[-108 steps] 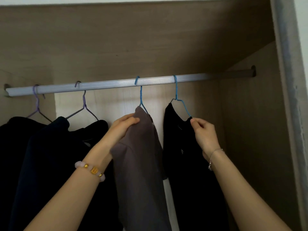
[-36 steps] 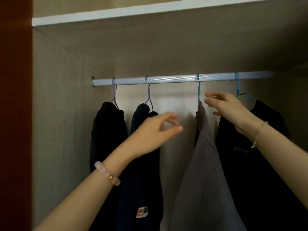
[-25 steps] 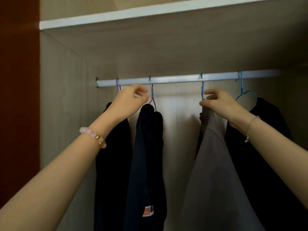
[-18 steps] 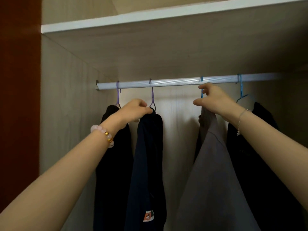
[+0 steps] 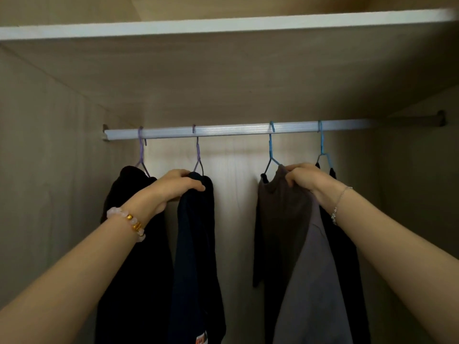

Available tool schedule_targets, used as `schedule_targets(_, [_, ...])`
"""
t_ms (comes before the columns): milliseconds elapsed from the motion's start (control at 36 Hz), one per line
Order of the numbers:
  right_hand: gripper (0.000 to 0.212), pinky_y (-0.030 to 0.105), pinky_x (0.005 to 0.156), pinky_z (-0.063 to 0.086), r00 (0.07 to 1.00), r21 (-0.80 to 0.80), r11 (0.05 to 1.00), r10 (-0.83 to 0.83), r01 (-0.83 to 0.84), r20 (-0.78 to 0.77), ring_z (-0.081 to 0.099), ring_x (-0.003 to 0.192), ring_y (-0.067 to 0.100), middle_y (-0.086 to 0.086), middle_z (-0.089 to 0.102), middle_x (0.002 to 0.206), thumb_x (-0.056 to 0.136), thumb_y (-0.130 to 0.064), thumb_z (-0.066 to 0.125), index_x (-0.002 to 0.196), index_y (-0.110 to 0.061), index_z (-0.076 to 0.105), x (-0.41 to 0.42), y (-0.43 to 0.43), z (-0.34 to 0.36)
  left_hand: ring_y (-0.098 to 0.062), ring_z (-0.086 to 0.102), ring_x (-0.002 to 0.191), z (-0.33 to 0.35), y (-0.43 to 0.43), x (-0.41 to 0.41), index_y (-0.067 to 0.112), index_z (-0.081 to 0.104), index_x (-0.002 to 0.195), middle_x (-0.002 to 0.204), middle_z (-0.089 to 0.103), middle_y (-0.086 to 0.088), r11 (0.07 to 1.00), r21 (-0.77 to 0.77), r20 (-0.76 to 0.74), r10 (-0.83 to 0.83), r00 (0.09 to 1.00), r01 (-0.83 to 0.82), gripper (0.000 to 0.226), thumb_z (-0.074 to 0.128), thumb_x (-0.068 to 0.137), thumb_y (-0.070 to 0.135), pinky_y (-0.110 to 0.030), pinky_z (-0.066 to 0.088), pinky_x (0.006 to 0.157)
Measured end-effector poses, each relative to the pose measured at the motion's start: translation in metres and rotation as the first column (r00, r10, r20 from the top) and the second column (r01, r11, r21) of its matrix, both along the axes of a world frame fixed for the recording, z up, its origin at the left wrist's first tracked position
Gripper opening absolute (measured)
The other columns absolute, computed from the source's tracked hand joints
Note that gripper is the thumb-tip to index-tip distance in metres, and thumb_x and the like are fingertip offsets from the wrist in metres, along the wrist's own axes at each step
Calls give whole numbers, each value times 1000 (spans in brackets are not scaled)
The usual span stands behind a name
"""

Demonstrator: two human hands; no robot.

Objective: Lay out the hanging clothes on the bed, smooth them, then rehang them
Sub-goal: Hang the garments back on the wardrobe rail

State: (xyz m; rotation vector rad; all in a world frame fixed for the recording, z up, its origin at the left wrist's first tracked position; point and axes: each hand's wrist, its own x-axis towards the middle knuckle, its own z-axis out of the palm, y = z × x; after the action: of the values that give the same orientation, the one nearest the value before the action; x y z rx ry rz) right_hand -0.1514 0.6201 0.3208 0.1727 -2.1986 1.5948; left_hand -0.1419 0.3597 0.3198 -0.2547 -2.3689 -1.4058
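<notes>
All 4 hanging clothes are on the rail [image 5: 236, 131] inside the wardrobe, each on its own wire hanger. My left grip [image 5: 173, 186] is curled over the top of the navy top [image 5: 196, 244]. Its fingers are clamped on the cloth at the shoulder, just under the neck of the purple hanger [image 5: 198, 155]. My right grip [image 5: 305, 178] is clamped on the grey top [image 5: 285, 219], fingers bunched into the cloth at its highest point. That is just right of where the blue hanger [image 5: 270, 150] splits into its 2 arms. Both hooks sit over the rail and both tops hang straight down. They are well apart, with pale back panel showing between them. A small orange-and-white label [image 5: 201, 340] shows at the bottom of the navy top.

Left of the navy top and touching it hangs a black garment [image 5: 134, 232] on a second purple hanger [image 5: 141, 150]. Right of the grey top, partly hidden behind it and my right forearm, hangs the other black garment [image 5: 347, 256] on a second blue hanger [image 5: 322, 145].

A pink and gold bead bracelet [image 5: 128, 223] circles my left wrist, and a thin silver chain [image 5: 339, 204] circles my right. The rail is pale and ribbed, fixed to the wardrobe's side walls at both ends. Above it a white-edged shelf [image 5: 223, 24] spans the wardrobe.
</notes>
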Motion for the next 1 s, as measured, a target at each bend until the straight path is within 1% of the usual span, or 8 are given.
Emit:
schedule_targets(139, [52,32,73,48,1000,-14,1000,3,-3,-11,55,72,26,17,60,93,70,19,37,109,-1,65,-3,3,-1,-20,59,73,-2,7,-7,4,63,105,88,63,-12,998,45,-14,-34,999,34,26,61,79,1,-25,48,63])
schedule_targets(306, [53,33,77,51,1000,36,999,-18,19,-25,55,73,23,16,61,98,71,19,38,113,1,64,-4,12,2,-24,56,81,-7,11,-14,12,62,86,92,59,-12,988,147,-56,-31,998,39,24,55,75,-7,-28,46,67])
schedule_targets(500, [47,28,71,52,997,123,990,-70,72,-20,58,79,22,11,64,99,78,10,46,119,-7,62,-8,31,5,-19,55,84,-7,18,-12,8,60,103,102,58,-9,968,234,-55,-77,996,88,33,50,79,-13,-24,47,70])
schedule_targets(583, [43,22,62,47,995,203,975,-87,96,-50,56,87,20,8,61,105,84,5,50,122,-10,60,-1,35,6,-19,57,75,-5,19,-10,8,58,110,91,58,-11,961,268,-17,-63,998,65,35,53,82,-12,-24,50,63])
schedule_targets(667, [36,18,55,42,991,257,961,-79,105,-109,54,77,13,8,61,104,87,3,51,118,-11,62,4,36,5,-26,59,89,-1,14,-11,2,59,117,100,60,-14,973,230,9,-5,1000,3,35,57,84,-9,-32,53,79])
schedule_targets(722, [33,18,53,41,988,279,954,-79,114,-131,53,73,10,8,62,102,87,1,52,116,-11,63,5,36,4,-28,56,96,1,10,-10,-1,60,114,103,59,-15,984,172,11,47,999,-49,30,60,85,-4,-33,49,88])
schedule_targets(861, [32,19,57,43,987,322,939,-74,118,-144,55,77,13,6,61,100,90,-4,52,121,-10,59,6,34,1,-25,55,92,2,5,-5,3,60,102,83,57,-9,989,125,4,80,997,-79,14,58,89,0,-29,45,82])
schedule_targets(1000, [32,23,61,46,989,331,938,-62,103,-132,55,79,17,9,61,108,93,-8,50,125,-8,55,7,30,-1,-28,56,94,5,1,-2,0,62,107,99,59,-16,986,156,11,52,999,-53,21,54,88,-7,-33,48,85])
